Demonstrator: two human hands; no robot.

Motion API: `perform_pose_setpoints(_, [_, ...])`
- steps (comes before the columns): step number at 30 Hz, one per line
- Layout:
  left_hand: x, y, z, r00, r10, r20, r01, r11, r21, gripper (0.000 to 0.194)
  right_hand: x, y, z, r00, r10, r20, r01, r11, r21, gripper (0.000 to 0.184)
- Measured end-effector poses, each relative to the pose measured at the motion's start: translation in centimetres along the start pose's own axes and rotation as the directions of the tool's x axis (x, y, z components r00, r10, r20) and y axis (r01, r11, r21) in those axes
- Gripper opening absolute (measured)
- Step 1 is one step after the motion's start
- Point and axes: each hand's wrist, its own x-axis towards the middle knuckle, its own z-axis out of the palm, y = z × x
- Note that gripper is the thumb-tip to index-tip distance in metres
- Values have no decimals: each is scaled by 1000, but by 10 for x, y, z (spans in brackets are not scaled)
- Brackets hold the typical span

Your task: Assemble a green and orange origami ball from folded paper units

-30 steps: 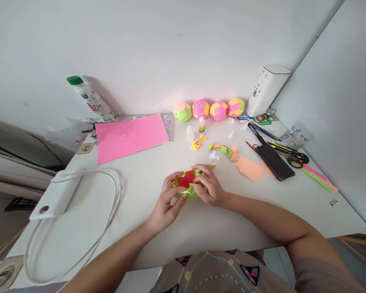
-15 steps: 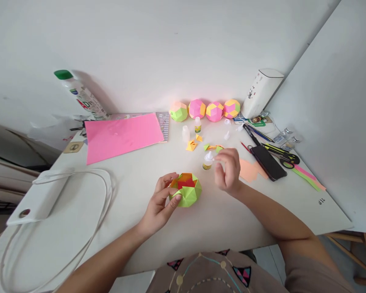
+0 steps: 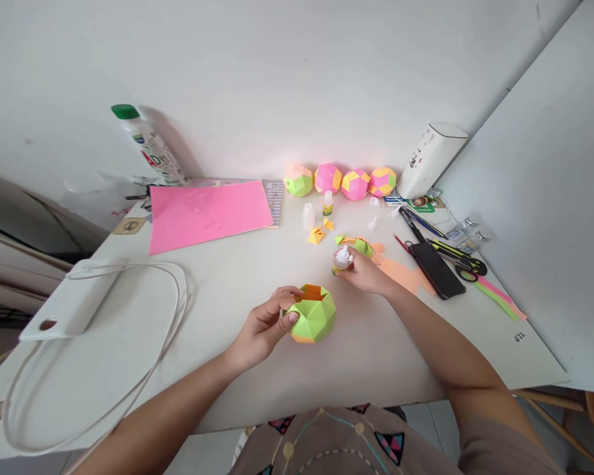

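Note:
A folded-paper ball (image 3: 315, 320), green outside with orange inside its open top, is gripped at its left rim by my left hand (image 3: 268, 323). The thumb lies on the outside and the other fingers reach over the edge. My right hand (image 3: 365, 272) is closed around a small glue bottle (image 3: 343, 258) with a white nozzle, which stands upright just behind the ball. Folded green paper pieces (image 3: 362, 247) lie beyond the right hand, and small orange folded pieces (image 3: 317, 235) are to the left of them.
Along the wall sit several finished paper balls (image 3: 328, 179). Two small bottles (image 3: 309, 216) stand before them. To the right lie peach paper (image 3: 406, 276), a black phone (image 3: 436, 269) and scissors (image 3: 468, 270). Pink paper (image 3: 210, 214) and a white cable (image 3: 171, 310) are at left.
My right hand has come down and closed on the glue bottle. The paper ball in my left hand has tipped so more of its green side shows. The view has shifted slightly.

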Motion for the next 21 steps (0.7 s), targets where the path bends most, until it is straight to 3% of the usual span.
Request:
perform_pose_setpoints(4, [0,0,1,993,-111,26,114,987,-116,21,-14,-20,-16,998,-32,45,34,999,-33,38])
perform_pose_setpoints(8, [1,3,4,987,-145,66,154,974,-164,24,-39,-45,-40,969,-243,-39,244,970,6,47])
perform_pose_setpoints(11, [2,4,5,979,-182,88,196,962,-188,27,-55,-60,-53,905,-408,-120,413,910,25,42])
perform_pose_setpoints(14, [1,2,7,974,-207,90,222,951,-216,28,-67,-72,-60,838,-541,-72,541,841,-15,36])
perform_pose_setpoints(16, [1,1,7,973,-212,89,227,945,-235,28,-72,-79,-60,835,-545,-76,545,838,-14,36])
perform_pose_setpoints(21, [1,0,7,972,-212,106,233,932,-276,27,-75,-88,-50,878,-466,-108,476,875,92,26])
